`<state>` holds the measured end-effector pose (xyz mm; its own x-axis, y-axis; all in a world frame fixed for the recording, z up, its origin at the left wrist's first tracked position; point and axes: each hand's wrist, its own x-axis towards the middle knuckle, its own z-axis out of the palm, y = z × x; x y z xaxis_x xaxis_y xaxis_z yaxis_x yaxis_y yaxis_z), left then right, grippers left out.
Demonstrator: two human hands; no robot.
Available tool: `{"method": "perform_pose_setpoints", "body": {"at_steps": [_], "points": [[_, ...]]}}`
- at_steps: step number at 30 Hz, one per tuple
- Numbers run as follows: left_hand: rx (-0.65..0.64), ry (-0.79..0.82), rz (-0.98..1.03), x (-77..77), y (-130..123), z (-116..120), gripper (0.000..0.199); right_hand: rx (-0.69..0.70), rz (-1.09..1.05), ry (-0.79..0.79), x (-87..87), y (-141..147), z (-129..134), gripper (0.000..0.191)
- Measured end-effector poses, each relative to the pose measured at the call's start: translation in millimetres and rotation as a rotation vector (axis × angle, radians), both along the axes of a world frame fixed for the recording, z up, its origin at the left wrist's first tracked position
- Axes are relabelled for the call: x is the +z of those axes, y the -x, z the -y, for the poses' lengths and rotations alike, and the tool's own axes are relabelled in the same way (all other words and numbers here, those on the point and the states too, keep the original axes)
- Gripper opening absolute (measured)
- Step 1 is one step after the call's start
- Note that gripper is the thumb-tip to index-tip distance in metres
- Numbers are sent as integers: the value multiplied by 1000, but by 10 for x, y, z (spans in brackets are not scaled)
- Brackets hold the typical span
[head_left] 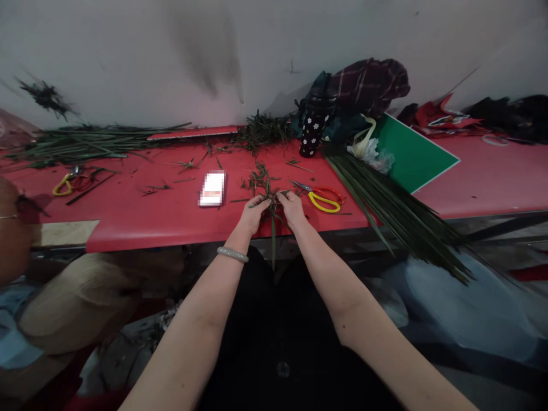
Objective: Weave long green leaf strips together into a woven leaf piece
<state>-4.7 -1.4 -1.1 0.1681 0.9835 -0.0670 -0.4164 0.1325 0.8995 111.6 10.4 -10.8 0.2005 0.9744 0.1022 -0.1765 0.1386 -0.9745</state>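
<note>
My left hand (254,212) and my right hand (291,208) meet at the front edge of the red table. Between them is a woven piece of green leaf strips (273,206), with both sets of fingers pinched on it. One long strip hangs from it below the table edge. The fingers hide much of the piece. Just right of my right hand lie scissors (324,200) with yellow and red handles, blades pointing left. Leaf scraps (260,176) are scattered behind my hands. A phone (212,189) lies to the left.
Long green leaves (398,211) overhang the table edge at right, beside a green board (413,154). A black flowered tumbler (315,125) stands at the back. Leaf stalks (85,142) and a second pair of scissors (71,181) lie left, near another person's arm (11,234).
</note>
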Motion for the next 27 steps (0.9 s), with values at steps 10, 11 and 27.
{"method": "perform_pose_setpoints", "body": {"at_steps": [10,11,27], "points": [[186,-107,-311,-41,-57,5,19,70,-107,-5,21,-58,59,26],[187,-95,-303,-41,-58,6,18,86,-73,-1,23,-56,58,26],[307,-79,-260,-31,-113,-10,15,239,-30,18,38,-94,100,23]]}}
